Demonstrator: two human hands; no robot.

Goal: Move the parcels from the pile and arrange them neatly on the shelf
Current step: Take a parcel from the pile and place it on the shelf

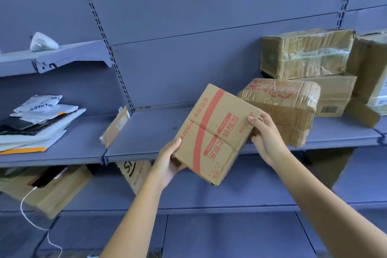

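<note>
two hands, both mine, are holding one cardboard box [211, 132] in the head view. my left hand [169, 161] is gripping its lower left corner, with the thumb lying on the printed top and the fingers curling underneath. my right hand [266, 132] is pinching the upper right corner, with the fingers wrapping over the edge. the box, printed with a red stripe and red characters, is hanging tilted across the front edge of the middle shelf [150, 132]; i cannot tell whether it is touching that edge. just beside my right hand a taped brown parcel [280, 102] is sitting on the shelf. behind it a plain carton [335, 94] is carrying a larger taped carton [305, 52]. to the left, a flat parcel [116, 125] is standing tilted at the shelf joint, and a pile of mailers [35, 119] is lying on the neighbouring shelf. a lower box [48, 186] is resting on the shelf below, a white cord [27, 211] trailing from it.
</note>
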